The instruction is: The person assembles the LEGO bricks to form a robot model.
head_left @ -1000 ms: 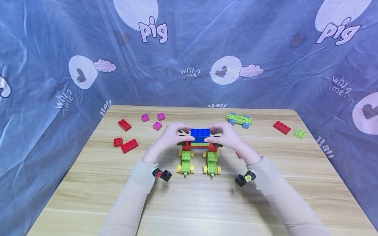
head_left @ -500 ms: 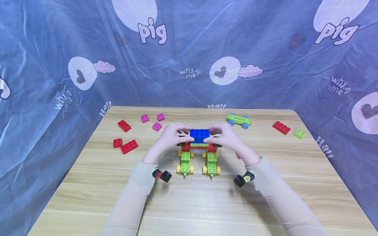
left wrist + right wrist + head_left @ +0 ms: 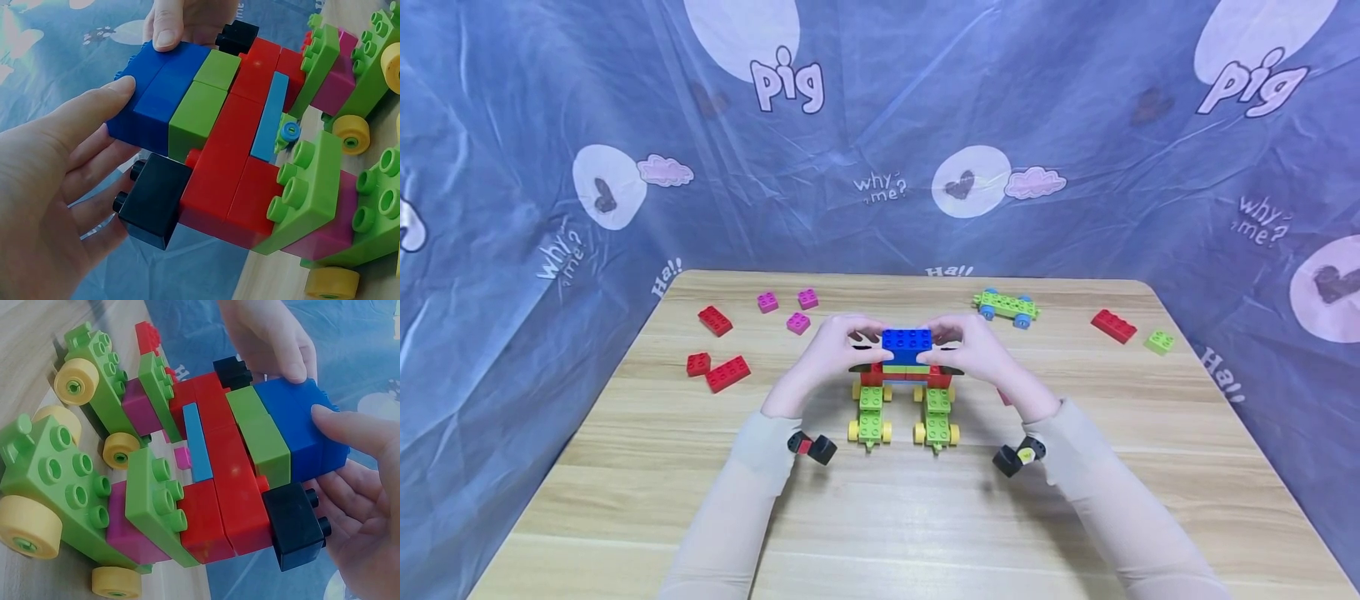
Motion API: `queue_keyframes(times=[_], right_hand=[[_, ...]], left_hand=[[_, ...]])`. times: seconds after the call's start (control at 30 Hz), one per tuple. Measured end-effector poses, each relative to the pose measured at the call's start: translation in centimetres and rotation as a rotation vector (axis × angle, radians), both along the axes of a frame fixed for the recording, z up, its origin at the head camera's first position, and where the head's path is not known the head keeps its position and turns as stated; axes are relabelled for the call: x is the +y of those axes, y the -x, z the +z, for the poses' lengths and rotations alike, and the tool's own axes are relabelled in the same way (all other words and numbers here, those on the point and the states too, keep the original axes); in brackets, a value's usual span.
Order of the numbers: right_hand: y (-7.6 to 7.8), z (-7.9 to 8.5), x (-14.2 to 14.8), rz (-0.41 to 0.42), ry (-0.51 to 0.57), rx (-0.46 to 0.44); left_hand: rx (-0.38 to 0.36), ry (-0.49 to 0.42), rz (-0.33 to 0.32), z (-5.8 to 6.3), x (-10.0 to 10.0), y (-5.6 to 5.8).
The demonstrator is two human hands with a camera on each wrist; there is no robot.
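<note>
Two stacked blue bricks (image 3: 907, 345) top a block build that stands on two green wheeled bases (image 3: 871, 423) with yellow wheels. My left hand (image 3: 837, 343) grips the blue bricks from the left, thumb on the near face. From the right, my right hand (image 3: 964, 343) holds them the same way. Below the blue come green bricks (image 3: 199, 115), then red bricks (image 3: 215, 165) with a light blue piece (image 3: 270, 119) under them. A black brick (image 3: 155, 200) juts out at each side, close to my fingers. Purple bricks (image 3: 128, 528) sit between the bases and the upper green pieces.
Red bricks (image 3: 727, 374) and pink bricks (image 3: 798, 322) lie on the table's left. Toward the back right stands a green wheeled base (image 3: 1006, 305) with blue wheels. A red brick (image 3: 1113, 326) and a green brick (image 3: 1160, 342) lie far right. Patterned blue cloth (image 3: 880, 125) hangs behind.
Both hands keep their hold on the blue bricks and the build stays in place. Only a slight shift of the head view shows.
</note>
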State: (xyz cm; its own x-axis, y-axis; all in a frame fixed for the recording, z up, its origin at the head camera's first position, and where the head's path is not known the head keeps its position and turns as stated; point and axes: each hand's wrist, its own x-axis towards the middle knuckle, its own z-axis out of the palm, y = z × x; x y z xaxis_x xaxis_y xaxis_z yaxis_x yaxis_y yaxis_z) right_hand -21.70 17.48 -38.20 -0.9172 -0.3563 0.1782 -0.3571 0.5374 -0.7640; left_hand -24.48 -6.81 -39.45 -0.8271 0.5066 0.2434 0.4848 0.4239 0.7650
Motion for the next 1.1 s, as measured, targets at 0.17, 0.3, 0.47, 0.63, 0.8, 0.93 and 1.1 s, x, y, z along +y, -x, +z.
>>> queue_keyframes(times=[0.17,0.3,0.47,0.63,0.8,0.93,1.1], right_hand=[[0.09,0.04,0.06,0.001,0.002,-0.008],[0.14,0.17,0.05,0.008,-0.005,-0.011],[0.16,0.31,0.00,0.009,-0.029,0.000],[0.14,0.36,-0.07,0.015,-0.043,0.013],[0.07,0.50,-0.17,0.026,-0.051,0.011],[0.06,0.58,-0.15,0.028,-0.054,0.011],[0.12,0.51,-0.08,0.032,-0.068,0.020]], left_hand=[[0.000,-0.002,-0.002,0.12,0.06,-0.12],[-0.008,-0.004,0.003,0.17,0.10,-0.16],[-0.001,0.003,0.004,0.16,0.08,-0.13],[0.011,0.007,-0.006,0.12,0.00,-0.15],[0.003,0.008,0.003,0.01,-0.03,-0.10],[0.018,0.010,-0.005,-0.09,-0.03,-0.05],[0.023,0.016,-0.004,-0.10,0.08,-0.14]])
